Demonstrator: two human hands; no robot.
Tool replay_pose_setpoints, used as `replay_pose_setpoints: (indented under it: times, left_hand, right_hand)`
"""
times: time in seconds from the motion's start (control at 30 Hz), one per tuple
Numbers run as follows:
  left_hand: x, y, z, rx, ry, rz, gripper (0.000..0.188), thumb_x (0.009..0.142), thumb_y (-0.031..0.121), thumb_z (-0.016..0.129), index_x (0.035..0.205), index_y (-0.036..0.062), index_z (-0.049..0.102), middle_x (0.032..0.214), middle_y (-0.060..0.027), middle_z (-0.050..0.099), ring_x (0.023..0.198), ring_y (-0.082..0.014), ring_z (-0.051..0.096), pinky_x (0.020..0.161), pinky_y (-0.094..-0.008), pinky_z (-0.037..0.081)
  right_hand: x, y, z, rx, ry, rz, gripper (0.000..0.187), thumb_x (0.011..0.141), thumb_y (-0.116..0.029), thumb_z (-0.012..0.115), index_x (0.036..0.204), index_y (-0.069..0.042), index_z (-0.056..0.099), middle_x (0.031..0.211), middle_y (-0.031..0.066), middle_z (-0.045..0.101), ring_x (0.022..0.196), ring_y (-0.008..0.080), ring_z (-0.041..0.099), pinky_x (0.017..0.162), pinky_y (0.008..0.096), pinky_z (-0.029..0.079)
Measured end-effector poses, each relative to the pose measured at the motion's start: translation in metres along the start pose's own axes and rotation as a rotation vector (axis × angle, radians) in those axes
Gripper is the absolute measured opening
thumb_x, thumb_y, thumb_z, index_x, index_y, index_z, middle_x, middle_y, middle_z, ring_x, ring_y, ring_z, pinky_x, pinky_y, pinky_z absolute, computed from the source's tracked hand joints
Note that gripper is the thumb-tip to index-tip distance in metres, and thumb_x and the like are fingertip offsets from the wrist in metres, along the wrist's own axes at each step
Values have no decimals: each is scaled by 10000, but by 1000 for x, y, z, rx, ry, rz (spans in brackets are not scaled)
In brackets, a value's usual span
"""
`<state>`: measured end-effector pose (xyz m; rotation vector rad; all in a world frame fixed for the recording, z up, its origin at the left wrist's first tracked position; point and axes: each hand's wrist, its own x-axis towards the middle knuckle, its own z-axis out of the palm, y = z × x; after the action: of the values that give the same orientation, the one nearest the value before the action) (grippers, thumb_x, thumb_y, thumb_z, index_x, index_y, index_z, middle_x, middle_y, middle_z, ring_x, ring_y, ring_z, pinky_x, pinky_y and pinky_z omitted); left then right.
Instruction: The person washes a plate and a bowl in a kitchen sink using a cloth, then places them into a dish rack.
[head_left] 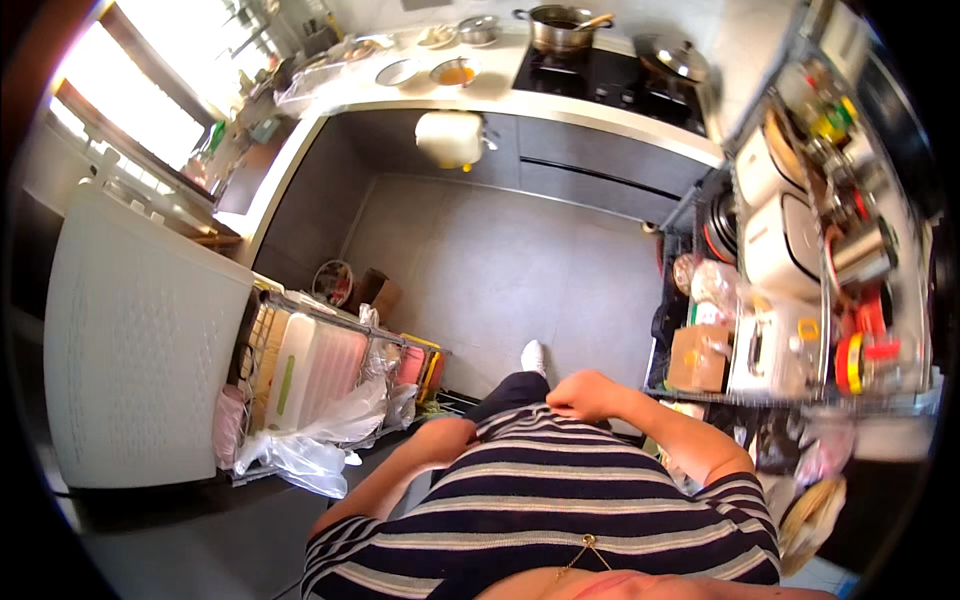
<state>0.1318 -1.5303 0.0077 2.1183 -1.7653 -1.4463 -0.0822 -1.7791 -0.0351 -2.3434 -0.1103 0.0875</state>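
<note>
My right hand [583, 396] is closed at the front hem of the navy, white-striped shirt [590, 490], with a bit of the cloth pinched in its curled fingers. On the other side of the same hem lies my left hand [447, 442]. It touches the shirt's edge, but its fingers are mostly tucked out of sight. Below the hem show dark trousers [508, 393] and one white shoe [534, 356] on the grey floor [480, 250].
A counter ahead carries a black stove [610, 85], a steel pot [563, 35], a lidded pan [670, 58] and a bowl with orange food [456, 72]. Crowded racks stand either side: plastic bins and bags [320, 440] left, a cardboard box [698, 360] and jars [868, 363] right.
</note>
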Motion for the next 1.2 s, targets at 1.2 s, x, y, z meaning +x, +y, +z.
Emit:
replay_pose_setpoints:
  times: [1.2]
  left_hand:
    - [194,-237,-506,-831,46,-387,371,906,315,608,1047,-17,693,943,-142,715,859,-219,674,784,-349,530]
  right_hand:
    - [573,366,-349,774,47,336,163,918,-175,625,902,-21,678,844,69,710,743,149,664,671,304,529]
